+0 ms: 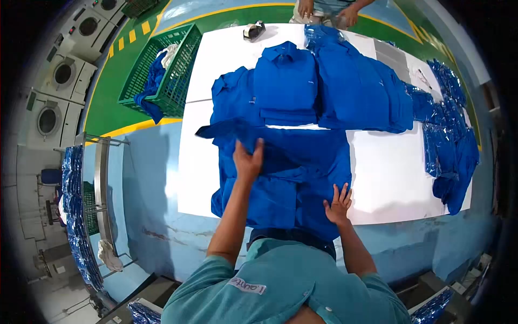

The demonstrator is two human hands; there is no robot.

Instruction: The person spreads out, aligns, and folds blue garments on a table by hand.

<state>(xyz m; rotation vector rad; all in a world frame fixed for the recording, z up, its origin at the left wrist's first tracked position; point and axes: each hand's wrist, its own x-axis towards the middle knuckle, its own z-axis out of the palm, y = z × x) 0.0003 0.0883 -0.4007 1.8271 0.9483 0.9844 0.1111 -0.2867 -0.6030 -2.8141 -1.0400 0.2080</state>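
A blue shirt (318, 156) lies partly folded on the white table (386, 183), its lower part hanging over the near edge. My left hand (249, 160) is on its left side, thumb and fingers apart, beside a raised blue flap (229, 131); whether it grips any cloth is hidden. My right hand (338, 204) rests flat on the shirt's lower right part with fingers spread. Just beyond the shirt are a stack of folded blue shirts (285, 81) and more blue shirts (359, 86) lying to its right.
A green crate (186, 70) with blue and white cloth stands left of the table. Plastic-wrapped blue garments (445, 140) lie at the right. A dark-and-clear item (253, 31) sits near the far edge, where another person's hands (348, 16) show. Washing machines line the far left.
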